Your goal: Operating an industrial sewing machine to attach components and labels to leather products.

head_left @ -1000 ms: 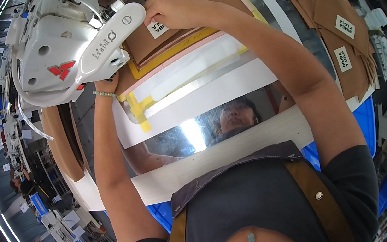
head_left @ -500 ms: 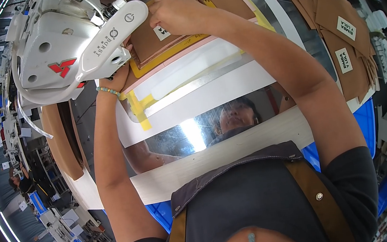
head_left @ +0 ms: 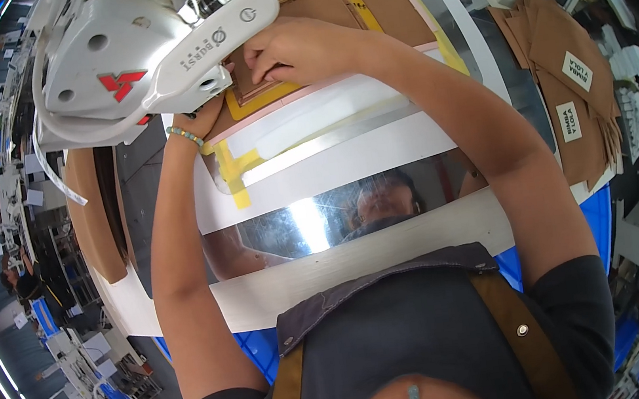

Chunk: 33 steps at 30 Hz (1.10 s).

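- Brown, flat and smooth, the panel [head_left: 312, 13] lies inside a yellow frame [head_left: 263, 101] at the far side of the tabletop [head_left: 358, 257], partly beneath the right hand [head_left: 305, 50].
- The right hand reaches over the frame's near-left part with its fingers curled downward; its fingertips are partly hidden, so I cannot tell whether its grip pinches the panel's edge or merely rests there.
- The left hand [head_left: 206, 120] sits by the frame's left end, mostly behind the head of the white machine [head_left: 99, 59]; its grip is hidden, and I cannot tell whether it holds anything.
- With one hand at the left end and the other above, the placing probably steadies the panel against the frame.
- Yellow tape [head_left: 236, 182] crosses the left end of the white sheet [head_left: 310, 125], presumably so that it does not slide.
- Labelled brown pieces [head_left: 564, 50] pile up at the right, apart from the frame, likely to leave the middle free.
- Nearest the body, a mirror-like strip [head_left: 338, 217] runs along the tabletop's pale front edge, giving both forearms open room.
- Room is tightest at the left, where the machine overhangs the left hand; rightward, the frame's side is open.
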Tool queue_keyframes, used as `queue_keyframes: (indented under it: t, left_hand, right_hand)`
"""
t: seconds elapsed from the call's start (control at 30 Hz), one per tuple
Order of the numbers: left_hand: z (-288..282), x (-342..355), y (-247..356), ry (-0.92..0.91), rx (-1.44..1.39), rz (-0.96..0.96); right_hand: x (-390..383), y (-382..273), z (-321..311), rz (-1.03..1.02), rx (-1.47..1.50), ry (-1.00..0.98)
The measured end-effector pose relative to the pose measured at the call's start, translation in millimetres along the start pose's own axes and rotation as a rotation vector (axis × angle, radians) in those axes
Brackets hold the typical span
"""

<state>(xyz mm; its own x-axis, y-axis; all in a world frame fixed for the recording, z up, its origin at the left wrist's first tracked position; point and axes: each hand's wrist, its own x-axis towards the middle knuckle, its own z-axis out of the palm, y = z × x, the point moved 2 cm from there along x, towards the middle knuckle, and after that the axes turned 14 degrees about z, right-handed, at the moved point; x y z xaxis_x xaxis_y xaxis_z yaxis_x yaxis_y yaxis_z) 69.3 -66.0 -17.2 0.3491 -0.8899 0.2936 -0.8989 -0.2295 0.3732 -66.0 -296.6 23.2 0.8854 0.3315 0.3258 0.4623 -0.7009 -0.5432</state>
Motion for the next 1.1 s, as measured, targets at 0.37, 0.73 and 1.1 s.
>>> queue_keyframes:
  t: [0.37, 0.73, 1.1]
  left_hand:
    - [10.7, -18.6, -37.0, 0.057, -0.498, 0.014]
    - [20.3, -13.0, -36.1, 0.044, -0.236, -0.031]
    - [35.4, -44.0, -103.0, 0.070, -0.238, 0.010]
  right_hand:
    - [1.9, -3.3, 18.1, 0.014, -0.081, -0.014]
    - [3.4, -7.7, 19.1, 0.021, -0.054, -0.024]
    - [2.0, 1.9, 16.8, 0.056, -0.058, 0.008]
